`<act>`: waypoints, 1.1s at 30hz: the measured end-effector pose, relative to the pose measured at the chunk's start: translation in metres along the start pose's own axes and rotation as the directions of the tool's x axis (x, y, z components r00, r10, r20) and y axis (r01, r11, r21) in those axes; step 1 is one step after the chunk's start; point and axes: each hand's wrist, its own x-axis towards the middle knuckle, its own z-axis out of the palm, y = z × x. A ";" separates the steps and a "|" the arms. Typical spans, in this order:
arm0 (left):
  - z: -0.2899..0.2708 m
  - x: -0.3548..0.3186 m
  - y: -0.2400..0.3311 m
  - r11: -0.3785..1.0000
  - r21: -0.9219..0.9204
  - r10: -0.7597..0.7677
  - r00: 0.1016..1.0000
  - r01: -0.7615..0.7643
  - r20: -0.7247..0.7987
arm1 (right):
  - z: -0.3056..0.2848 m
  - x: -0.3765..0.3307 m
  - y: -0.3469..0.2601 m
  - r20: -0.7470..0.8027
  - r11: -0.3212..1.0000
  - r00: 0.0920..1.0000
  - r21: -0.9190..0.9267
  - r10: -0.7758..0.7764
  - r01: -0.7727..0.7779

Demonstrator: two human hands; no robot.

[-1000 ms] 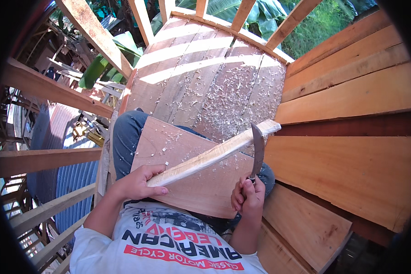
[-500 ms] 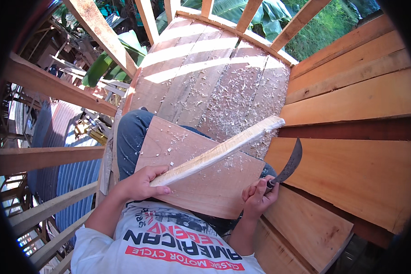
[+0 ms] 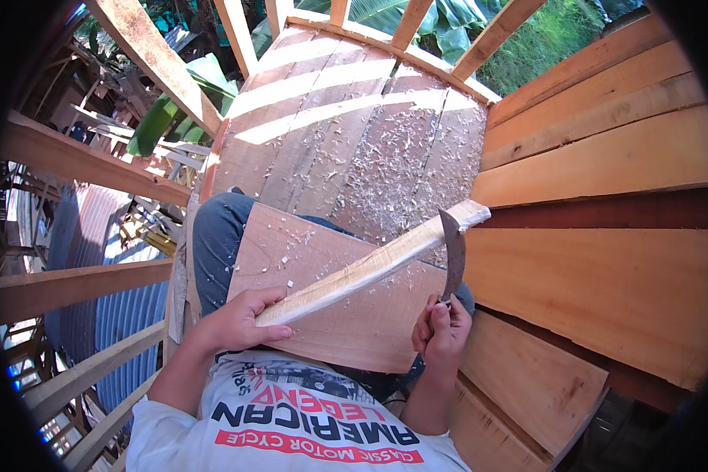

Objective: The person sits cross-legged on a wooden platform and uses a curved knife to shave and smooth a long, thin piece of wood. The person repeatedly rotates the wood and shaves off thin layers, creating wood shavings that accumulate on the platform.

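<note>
My left hand grips the near end of a pale, whittled wooden stick, which slants up and away to the right. Beneath it, a flat reddish-brown board lies across my lap, dotted with a few wood chips. My right hand is closed around the handle of a curved knife. Its dark, hooked blade points upward and overlaps the stick near the far end. Whether the edge touches the wood I cannot tell. Most of the knife's handle is hidden in my fist.
Wood shavings cover much of the plank floor ahead. A plank wall rises close on my right. Wooden railing bars run along the left, with blue corrugated sheets beyond. Large green leaves show outside.
My right hand has turned the knife upright and brought its blade leftward to the stick's far end. My left hand keeps its hold on the stick. The whole view has shifted slightly.
</note>
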 end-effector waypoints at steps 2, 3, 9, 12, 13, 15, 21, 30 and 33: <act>0.001 0.005 0.003 1.000 0.020 -0.011 1.000 0.011 0.015 | 0.014 -0.007 0.013 -0.119 0.998 0.992 0.039 -0.036 0.041; 0.002 0.005 0.003 1.000 0.024 -0.004 1.000 0.003 0.020 | 0.020 -0.010 0.019 -0.170 0.997 0.984 0.052 -0.055 0.065; -0.001 0.005 0.002 0.999 0.028 -0.037 0.997 0.035 0.072 | 0.029 -0.010 0.031 -0.278 0.986 0.946 -0.033 -0.165 0.163; -0.004 0.004 -0.001 0.995 -0.072 -0.055 0.991 0.064 0.124 | 0.024 -0.010 0.047 -0.332 0.927 0.868 -0.202 -0.369 0.317; -0.005 0.004 -0.001 0.992 -0.093 -0.075 0.988 0.088 0.139 | 0.022 -0.005 0.054 -0.358 0.865 0.797 -0.326 -0.486 0.381; -0.006 0.003 0.005 0.977 -0.159 -0.125 0.984 0.144 0.124 | 0.010 0.000 0.055 -0.490 0.864 0.712 -0.294 -0.503 0.408; -0.009 0.002 -0.009 0.977 -0.164 -0.117 0.986 0.135 0.116 | -0.002 0.001 -0.003 -0.128 0.983 0.975 -0.026 -0.183 0.181; -0.005 0.005 0.002 0.989 -0.140 -0.036 0.998 0.044 0.059 | 0.002 0.007 -0.004 0.011 0.998 0.998 -0.019 0.054 -0.054; -0.006 0.004 -0.002 0.989 -0.143 -0.022 0.998 0.030 0.053 | 0.001 0.004 -0.006 0.180 0.976 0.973 -0.188 0.142 -0.108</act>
